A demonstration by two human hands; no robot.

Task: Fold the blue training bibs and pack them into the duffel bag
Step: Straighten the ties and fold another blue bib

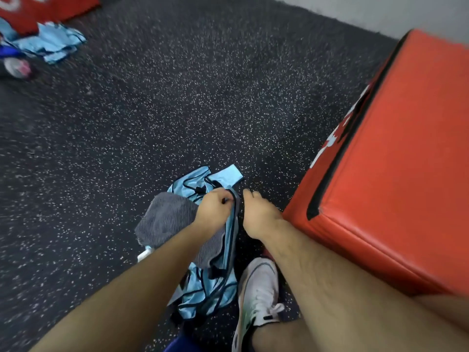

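A heap of light-blue training bibs point(203, 295) with dark trim lies on the speckled floor in front of me. My left hand point(214, 208) grips the dark-edged strap of one bib and lifts it off the heap. My right hand point(257, 214) hovers just right of that strap, fingers curled downward; whether it holds any cloth is hidden. A grey striped cloth point(167, 219) lies partly under my left forearm. A second pile of blue bibs point(54, 45) sits at the far left. No duffel bag is clearly visible.
A large red padded box point(396, 174) stands close on my right. My white shoe point(258, 298) is planted beside the bib heap. A red mat point(38, 8) and a pink-and-white shoe point(17, 68) lie at the top left. Black speckled rubber floor point(177, 97) stretches ahead.
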